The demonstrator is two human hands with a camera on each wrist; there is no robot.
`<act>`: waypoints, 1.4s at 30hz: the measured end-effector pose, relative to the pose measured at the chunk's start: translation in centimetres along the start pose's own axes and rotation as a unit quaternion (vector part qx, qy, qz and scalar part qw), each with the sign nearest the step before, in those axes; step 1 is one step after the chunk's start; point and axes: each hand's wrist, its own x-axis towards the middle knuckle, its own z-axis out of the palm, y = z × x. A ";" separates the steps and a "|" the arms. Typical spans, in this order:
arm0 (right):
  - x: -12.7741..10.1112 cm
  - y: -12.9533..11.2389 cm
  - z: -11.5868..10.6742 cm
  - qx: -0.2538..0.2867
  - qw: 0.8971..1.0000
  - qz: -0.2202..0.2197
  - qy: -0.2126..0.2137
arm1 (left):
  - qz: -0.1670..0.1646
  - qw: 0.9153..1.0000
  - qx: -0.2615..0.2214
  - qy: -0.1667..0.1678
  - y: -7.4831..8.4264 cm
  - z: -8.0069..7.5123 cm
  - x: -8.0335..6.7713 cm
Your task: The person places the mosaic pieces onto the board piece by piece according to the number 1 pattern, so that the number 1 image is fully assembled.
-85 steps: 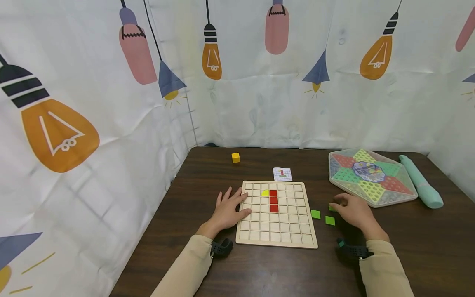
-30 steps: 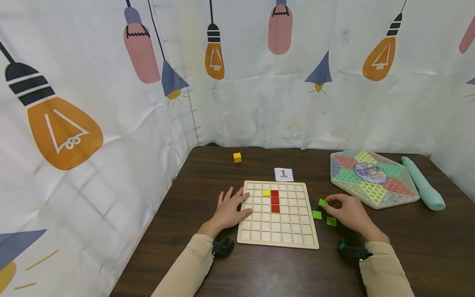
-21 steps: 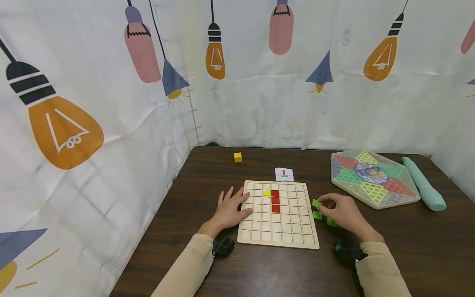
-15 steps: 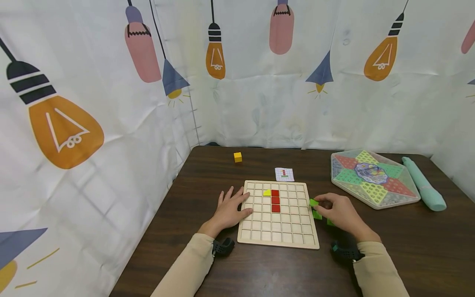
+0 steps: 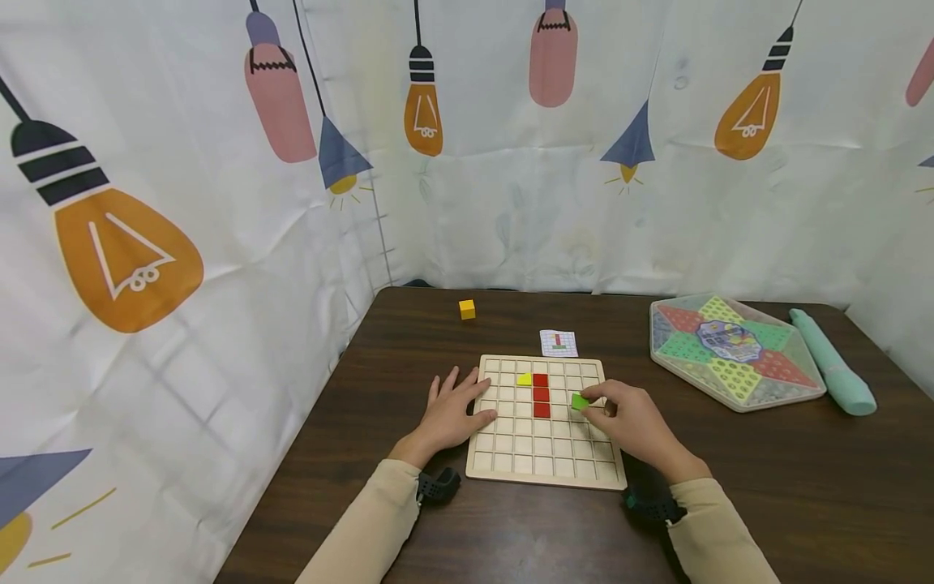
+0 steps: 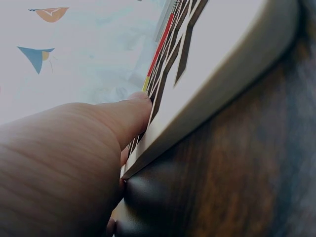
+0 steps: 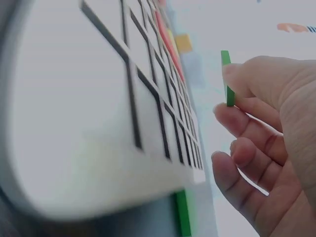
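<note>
our right hand [image 5: 629, 419] pinches a green tile [image 5: 580, 401] between thumb and fingertips, just above the wooden grid board [image 5: 543, 466], to the right of the red tiles [image 5: 538, 395]. our left hand [image 5: 451, 412] lies flat and relaxed on the board's left edge, holding nothing. we judge the pinch thin: the tile stands on edge in the right wrist view [image 7: 226, 78], so it could slip and land askew across a cell rib. if we lift the left hand, the board may slide on the counter [image 5: 766, 487].
</note>
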 end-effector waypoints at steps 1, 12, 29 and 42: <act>0.0 -0.2 0.3 0.001 1.000 0.000 -0.002 | 0.000 1.000 -0.001 0.001 0.0 0.0 0.0; 0.0 -2.3 3.3 -0.004 0.999 -0.047 -0.015 | 0.005 1.000 -0.009 0.009 0.3 0.0 -0.2; 0.1 -3.9 6.1 -0.011 1.000 -0.028 0.009 | -0.001 1.000 -0.003 0.010 0.4 -0.2 -0.2; 0.4 -4.1 7.2 -0.026 0.998 -0.056 0.026 | -0.003 1.000 -0.004 0.013 0.4 -0.1 -0.1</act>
